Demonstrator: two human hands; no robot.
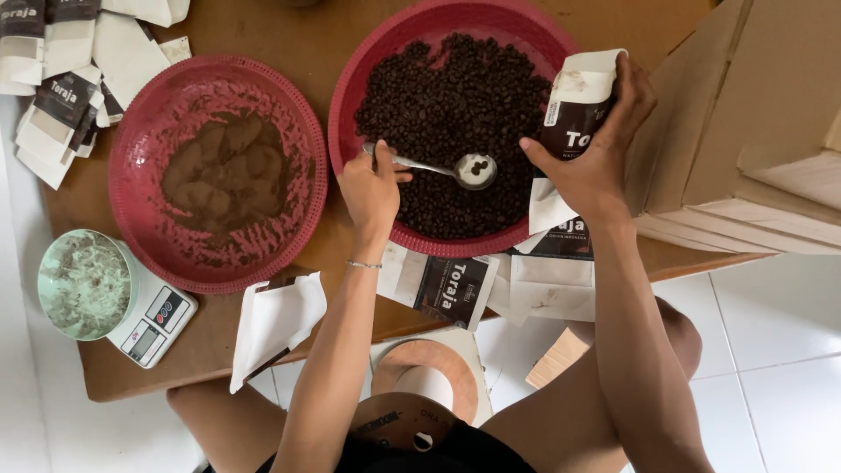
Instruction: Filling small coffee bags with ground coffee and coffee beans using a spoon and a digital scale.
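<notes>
My left hand (372, 188) grips the handle of a metal spoon (442, 168) whose bowl carries a few coffee beans, just above the right red basket (368, 70) full of dark roasted beans (455, 114). My right hand (600, 149) holds a white and black paper pouch (578, 101) upright at that basket's right rim, its top open. The spoon's bowl is a short way left of the pouch.
A second red basket (131, 131) with brown ground powder (228, 171) sits to the left. A small scale with a green bowl (83, 285) stands at the table's front left. More pouches (447, 289) lie along the front edge and in a pile at the back left (61, 79). Cardboard boxes (753, 123) stand at right.
</notes>
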